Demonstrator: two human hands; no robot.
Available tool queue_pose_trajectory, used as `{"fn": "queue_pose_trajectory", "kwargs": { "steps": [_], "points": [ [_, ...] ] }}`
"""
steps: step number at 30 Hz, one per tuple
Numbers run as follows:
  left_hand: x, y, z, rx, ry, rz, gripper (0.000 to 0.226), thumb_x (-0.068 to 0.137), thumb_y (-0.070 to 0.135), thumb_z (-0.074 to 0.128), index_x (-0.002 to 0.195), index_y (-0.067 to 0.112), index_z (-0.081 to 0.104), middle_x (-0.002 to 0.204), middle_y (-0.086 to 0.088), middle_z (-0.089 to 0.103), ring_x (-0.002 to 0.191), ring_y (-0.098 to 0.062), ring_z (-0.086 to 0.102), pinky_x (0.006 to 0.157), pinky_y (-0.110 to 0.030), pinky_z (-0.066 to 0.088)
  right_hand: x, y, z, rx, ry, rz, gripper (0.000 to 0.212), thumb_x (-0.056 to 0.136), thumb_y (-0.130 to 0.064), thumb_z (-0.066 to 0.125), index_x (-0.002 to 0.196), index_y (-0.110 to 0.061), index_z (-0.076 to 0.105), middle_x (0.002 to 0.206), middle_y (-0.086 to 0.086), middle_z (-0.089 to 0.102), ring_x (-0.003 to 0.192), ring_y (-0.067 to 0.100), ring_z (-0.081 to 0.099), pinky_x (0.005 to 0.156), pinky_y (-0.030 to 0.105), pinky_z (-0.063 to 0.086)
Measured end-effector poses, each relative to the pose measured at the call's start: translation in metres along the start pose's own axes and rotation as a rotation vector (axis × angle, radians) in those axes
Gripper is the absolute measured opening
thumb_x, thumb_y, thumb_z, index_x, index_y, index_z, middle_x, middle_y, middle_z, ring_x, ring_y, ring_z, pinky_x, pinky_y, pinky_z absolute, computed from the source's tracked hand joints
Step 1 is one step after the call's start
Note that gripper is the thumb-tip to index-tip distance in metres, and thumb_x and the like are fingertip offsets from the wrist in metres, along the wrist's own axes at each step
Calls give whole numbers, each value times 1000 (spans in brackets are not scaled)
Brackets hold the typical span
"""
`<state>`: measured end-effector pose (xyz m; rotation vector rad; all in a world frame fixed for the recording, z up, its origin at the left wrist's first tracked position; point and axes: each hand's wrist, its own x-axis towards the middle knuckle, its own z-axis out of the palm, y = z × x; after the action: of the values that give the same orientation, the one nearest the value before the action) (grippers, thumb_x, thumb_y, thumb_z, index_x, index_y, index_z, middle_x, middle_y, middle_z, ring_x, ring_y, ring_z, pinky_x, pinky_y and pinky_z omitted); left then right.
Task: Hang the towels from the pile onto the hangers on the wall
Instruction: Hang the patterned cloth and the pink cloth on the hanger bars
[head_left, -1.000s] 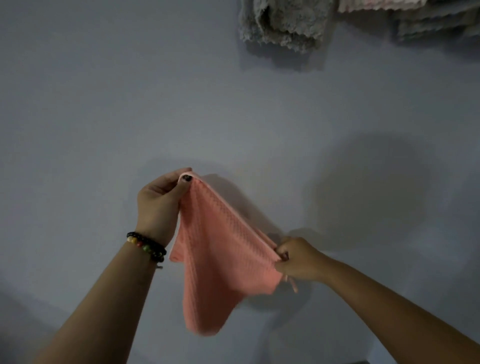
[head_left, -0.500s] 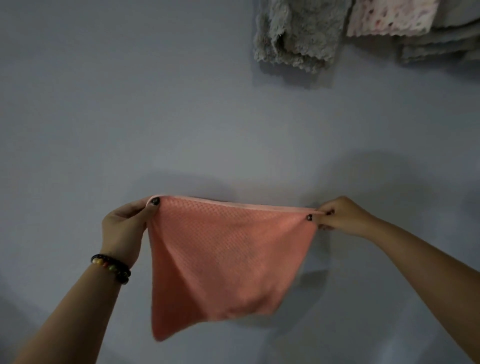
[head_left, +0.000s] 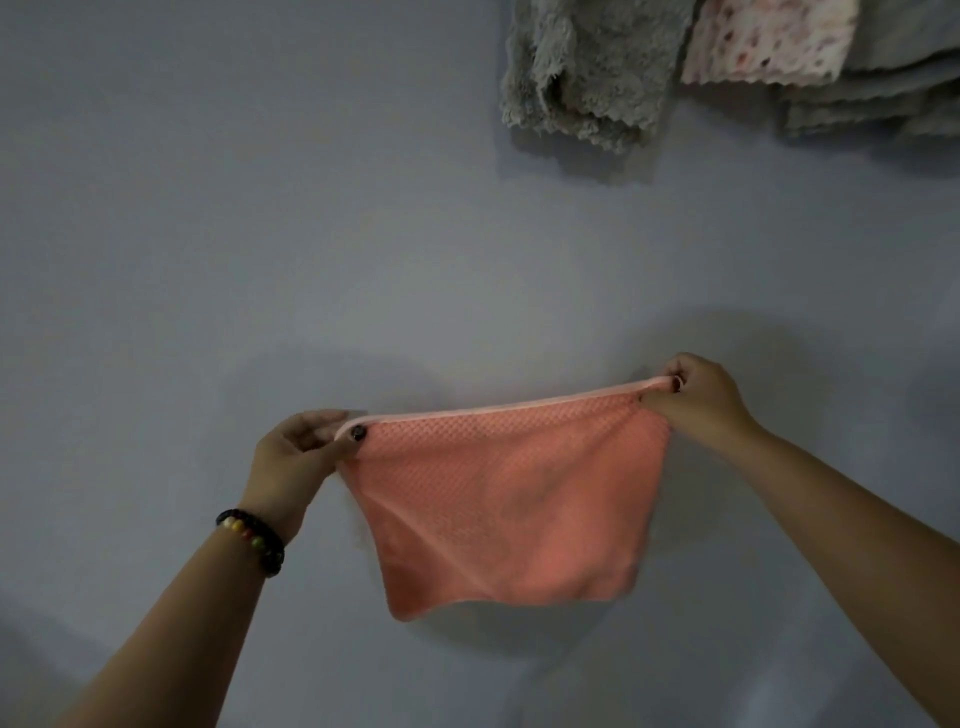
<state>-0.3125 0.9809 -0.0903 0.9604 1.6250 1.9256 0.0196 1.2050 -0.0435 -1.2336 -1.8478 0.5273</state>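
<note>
We see left hand (head_left: 296, 452) and right hand (head_left: 698, 397) each pinching top corner of pink towel (head_left: 511, 499), hem pulled taut, likely to square it for hanging. Towel held before wall (head_left: 260, 208), below hung grey towel (head_left: 587, 67).

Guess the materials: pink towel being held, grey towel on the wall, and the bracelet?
Pink towel: soft knit cloth, probably microfibre; waffle-like texture, smooth paler piping on the top edge, drapes limply.
Grey towel: fluffy, high-pile cloth, likely coral fleece; shaggy surface, scalloped hem.
Bracelet: round beads, mostly glossy black with a few coloured; plastic, wood or stone, cannot tell.
</note>
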Motion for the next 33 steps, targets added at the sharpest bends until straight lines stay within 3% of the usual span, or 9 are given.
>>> {"fn": "queue_pose_trajectory", "kwargs": {
  "steps": [2,5,8,15,18,21,24,29,33],
  "points": [
    [-1,-6,4,70,-66,-71,20,87,2,65,106,1,70,104,-18,71,95,-28,66,89,-40,54,-3,-1,1,104,-62,111,13,73,-2,66,83,-7,59,68,7,59,54,20,55,48,26,48],
    [-9,-9,13,80,-122,-222,18,93,10,59,95,-6,68,96,-17,68,89,-26,63,85,-36,53,-14,-6,2,259,-227,271,16,79,3,55,85,-11,60,58,8,56,39,16,48,39,20,41],
    [-18,-10,23,4,-151,-325,14,95,12,54,87,2,60,90,-16,60,85,-28,58,82,-38,51,-25,-6,3,364,-396,371,24,77,7,48,79,-11,64,53,6,49,38,13,43,41,18,37],
    [-33,-10,49,-25,-73,-259,20,92,15,62,96,-4,68,88,-18,65,81,-27,57,69,-34,47,-50,-21,1,622,-647,470,22,86,3,45,86,-7,64,55,5,58,41,10,56,40,19,46],
    [-43,-3,61,-54,-2,-213,12,88,14,67,95,4,68,90,-15,69,80,-25,61,69,-35,50,-65,-32,-6,652,-813,370,18,91,4,45,94,-2,61,83,16,74,70,23,73,55,25,57],
    [-58,3,73,-151,-28,-228,6,88,7,65,94,8,66,90,-15,68,79,-24,62,72,-37,50,-81,-38,-7,462,-907,129,19,90,12,51,104,1,59,98,13,75,95,27,71,73,27,57],
    [-70,7,83,-276,-115,-235,16,89,-1,59,104,1,63,93,-15,68,78,-21,64,66,-28,55,-92,-47,-3,293,-799,-106,17,88,7,59,93,-9,64,86,6,76,87,18,72,77,28,54],
    [-82,16,91,-226,-242,-152,19,93,3,53,107,-4,63,95,-20,69,81,-25,65,67,-29,56,-104,-67,-6,243,-832,-280,30,84,6,61,104,-16,63,101,-5,75,102,7,68,94,28,48],
    [-84,23,99,-204,-213,-133,16,93,6,56,102,-3,64,90,-21,69,79,-27,63,69,-33,54,-108,-82,-8,273,-772,-327,11,88,-6,66,88,-17,69,77,-2,76,77,11,72,80,26,53]
  ]
}}
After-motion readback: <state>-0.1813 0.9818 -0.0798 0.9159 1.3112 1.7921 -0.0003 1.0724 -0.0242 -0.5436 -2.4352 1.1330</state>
